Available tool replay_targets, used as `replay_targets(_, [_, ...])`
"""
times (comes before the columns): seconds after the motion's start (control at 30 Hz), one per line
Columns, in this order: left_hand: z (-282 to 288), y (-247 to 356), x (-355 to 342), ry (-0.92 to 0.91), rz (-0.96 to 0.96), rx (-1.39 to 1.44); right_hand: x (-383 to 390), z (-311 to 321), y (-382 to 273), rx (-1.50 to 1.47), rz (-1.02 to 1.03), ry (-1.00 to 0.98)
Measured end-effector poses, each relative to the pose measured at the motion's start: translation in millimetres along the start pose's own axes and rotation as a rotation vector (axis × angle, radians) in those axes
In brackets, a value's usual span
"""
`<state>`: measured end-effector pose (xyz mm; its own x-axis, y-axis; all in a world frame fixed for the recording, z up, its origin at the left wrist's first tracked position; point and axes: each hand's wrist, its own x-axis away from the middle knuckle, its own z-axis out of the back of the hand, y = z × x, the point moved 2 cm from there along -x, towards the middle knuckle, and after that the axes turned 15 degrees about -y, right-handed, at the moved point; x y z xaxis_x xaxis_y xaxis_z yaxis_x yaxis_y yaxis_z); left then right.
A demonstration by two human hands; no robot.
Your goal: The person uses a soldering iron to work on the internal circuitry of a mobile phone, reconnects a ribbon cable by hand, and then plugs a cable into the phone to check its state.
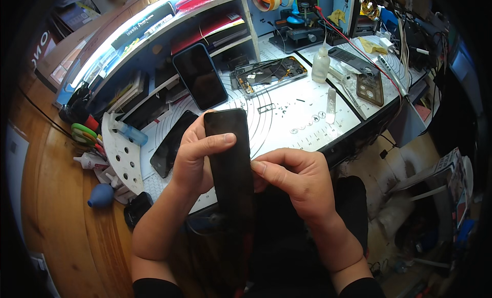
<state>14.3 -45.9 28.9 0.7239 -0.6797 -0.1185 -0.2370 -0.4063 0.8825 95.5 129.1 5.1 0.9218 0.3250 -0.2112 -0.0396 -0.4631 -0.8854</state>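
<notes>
My left hand (192, 159) is wrapped round a black smartphone (230, 180), its thumb lying across the dark screen near the top. The phone is held upright in front of me, above the near edge of the work mat. At the phone's right edge, my right hand (305, 182) makes a pinch with thumb and forefinger. Whatever sits between those fingertips is too small or hidden to make out. Behind my left hand a second dark phone (171, 144) lies on the mat. A larger phone in a blue case (200, 77) leans against the shelf, screen dark.
An opened phone (269, 75) with bare innards lies at the back, small screws in front of it. Beyond stand a clear dropper bottle (321, 65) and a brown phone case (370, 88). At left are a holed tool rack (123, 157) and a blue blower bulb (101, 195).
</notes>
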Motion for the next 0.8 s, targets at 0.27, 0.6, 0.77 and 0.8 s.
replay_targets(0.27, [-1.1, -0.3, -2.4, 0.028, -0.005, -0.041, -1.5, 2.2, 4.9, 0.039, -0.008, 0.008])
replay_targets(0.6, [0.2, -1.1, -2.6, 0.071, -0.005, -0.077, -1.7, -2.6, 4.3, 0.015, -0.011, 0.039])
replay_targets(0.77, [-1.9, -3.2, -4.4, 0.081, -0.010, -0.099, -0.6, 0.3, 5.1, 0.012, -0.005, 0.037])
replay_targets(0.8, [-2.6, -3.6, -4.4, 0.086, -0.014, -0.106, -0.4, 1.0, 5.1, 0.006, -0.004, 0.034])
